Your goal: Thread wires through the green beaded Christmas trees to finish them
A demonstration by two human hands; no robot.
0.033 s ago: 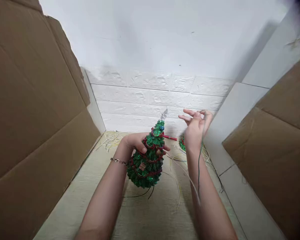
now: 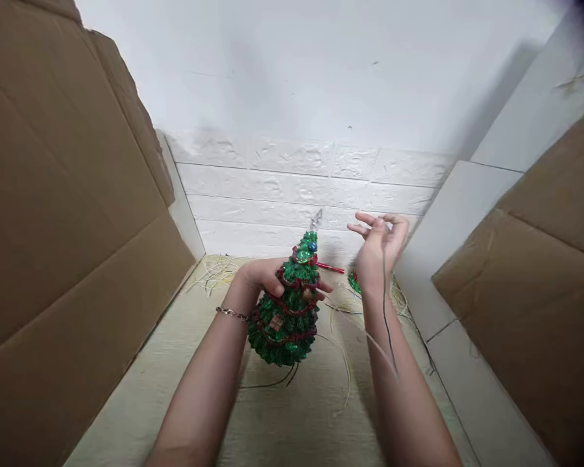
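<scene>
A small green Christmas tree (image 2: 292, 318) with red garland, small ornaments and a clear pointed tip is tilted slightly to the right. My left hand (image 2: 267, 275) is wrapped round its middle from behind, thumb on the front and fingertips showing past the right side. Beyond it, my right hand (image 2: 382, 250) is raised, thumb and forefinger pinched on a thin green wire (image 2: 387, 318) that hangs down along the forearm. A pale wire (image 2: 360, 327) runs from the tree's right side toward my right forearm. Dark wire ends (image 2: 272, 383) stick out below the tree's base.
Loose pale wires (image 2: 217, 272) lie at the back left of the table (image 2: 282, 428). A red pen-like stick (image 2: 331, 267) and another green decorated piece (image 2: 354, 279), partly hidden, lie behind. Cardboard (image 2: 73, 194) stands at left, more cardboard (image 2: 530, 259) at right, and a white wall (image 2: 292, 175) behind.
My right hand has shifted slightly left. The green wire's lower end has swung right, and the tree's tip has moved a little left.
</scene>
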